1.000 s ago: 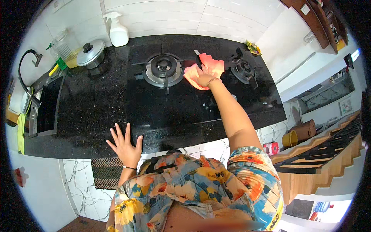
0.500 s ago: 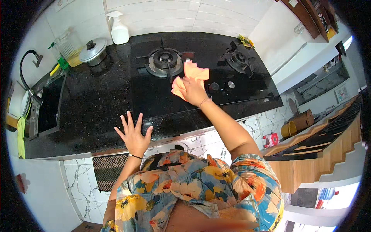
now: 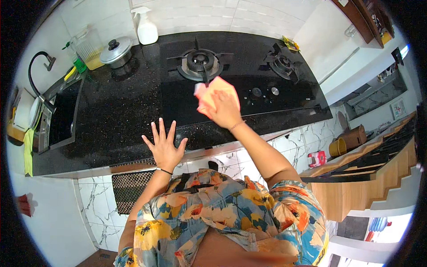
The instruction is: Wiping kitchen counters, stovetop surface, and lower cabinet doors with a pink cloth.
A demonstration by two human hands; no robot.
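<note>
My right hand (image 3: 226, 111) presses a pink-orange cloth (image 3: 209, 104) onto the black glass cooktop (image 3: 182, 98), with its fingers resting over the cloth. The cloth lies just in front of the left burner (image 3: 201, 62), to the left of the control knobs (image 3: 265, 91). Nothing is in my left hand (image 3: 167, 149); it rests flat with fingers spread near the front edge of the speckled black countertop (image 3: 115, 129).
A second burner (image 3: 283, 64) stands at the right, with a yellow packet (image 3: 291, 43) behind it. Along the back left are a white spray bottle (image 3: 146, 29), a lidded pot (image 3: 117, 53) and a plastic container (image 3: 89, 49). A sink (image 3: 62, 113) with a black faucet (image 3: 40, 91) lies far left.
My right hand has drawn the cloth left and toward me, away from the knobs, and the cloth is bunched differently. My left hand stays on the counter. The whole view has shifted slightly.
</note>
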